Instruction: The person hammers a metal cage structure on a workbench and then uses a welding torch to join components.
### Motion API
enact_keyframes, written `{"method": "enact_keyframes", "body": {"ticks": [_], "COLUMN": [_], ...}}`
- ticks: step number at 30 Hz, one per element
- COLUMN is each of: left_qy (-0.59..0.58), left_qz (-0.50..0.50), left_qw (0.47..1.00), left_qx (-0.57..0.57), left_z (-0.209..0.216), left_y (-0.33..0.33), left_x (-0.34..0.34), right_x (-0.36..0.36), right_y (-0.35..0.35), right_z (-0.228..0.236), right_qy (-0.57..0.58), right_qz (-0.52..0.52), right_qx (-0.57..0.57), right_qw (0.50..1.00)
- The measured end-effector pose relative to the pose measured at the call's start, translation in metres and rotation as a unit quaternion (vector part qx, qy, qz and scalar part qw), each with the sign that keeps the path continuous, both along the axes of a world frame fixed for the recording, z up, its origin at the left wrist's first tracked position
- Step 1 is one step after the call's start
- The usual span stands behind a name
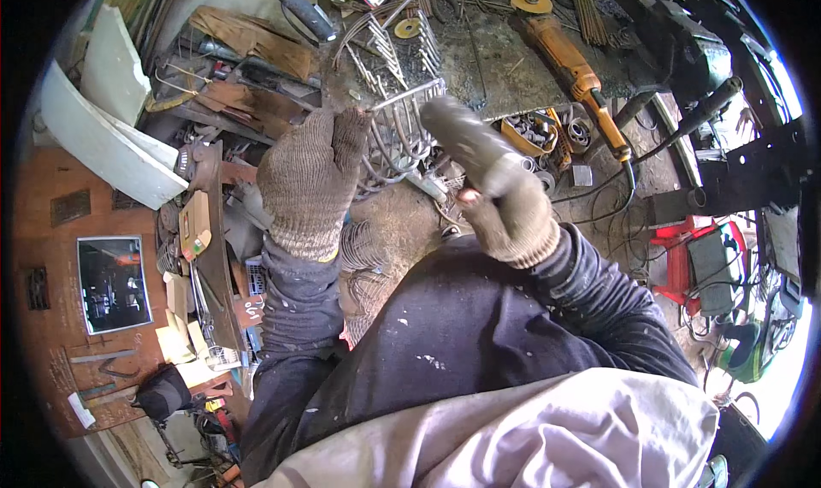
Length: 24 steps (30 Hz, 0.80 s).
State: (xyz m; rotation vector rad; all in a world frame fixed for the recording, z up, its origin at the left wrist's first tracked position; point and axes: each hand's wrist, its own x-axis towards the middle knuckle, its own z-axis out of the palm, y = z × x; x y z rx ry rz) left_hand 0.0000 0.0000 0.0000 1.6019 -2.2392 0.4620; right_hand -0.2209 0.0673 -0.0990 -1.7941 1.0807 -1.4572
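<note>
My left hand (310,180), in a knitted brown-grey work glove, is closed at the left side of a rack of bent metal rods (398,137). A straight rod (406,94) across its top meets the gloved fingertips. The rack sits at the near edge of the workbench, with several U-shaped bends hanging down. In my right hand (511,218), also gloved, is a thick dark grey cylindrical tool (466,141), tilted up to the left and smeared by motion. Its kind cannot be made out. A bare fingertip shows through the right glove.
An orange angle grinder (569,56) with a cable lies on the workbench (505,82), right of the rack. A yellow container (528,135) of small metal parts is nearer. Wood scraps (252,39) lie left; coiled wire (363,247) rests below. A red stand (684,257) is right.
</note>
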Motion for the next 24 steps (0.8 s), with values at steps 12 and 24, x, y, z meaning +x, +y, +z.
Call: {"method": "enact_keyframes", "body": {"ticks": [12,24], "left_qy": [0.059,0.012], "left_qz": [0.026,-0.038], "left_qw": [0.997,0.992], "left_qx": [0.052,-0.121], "left_z": [0.018,0.009], "left_y": [0.011,0.006], "left_x": [0.014,0.02], "right_x": [0.008,0.021], "right_y": [0.017,0.017], "right_z": [0.021,0.018], "right_qy": [0.026,0.033], "right_qz": [-0.003,-0.017], "right_qx": [-0.053,0.061], "right_qw": [0.998,0.997]}}
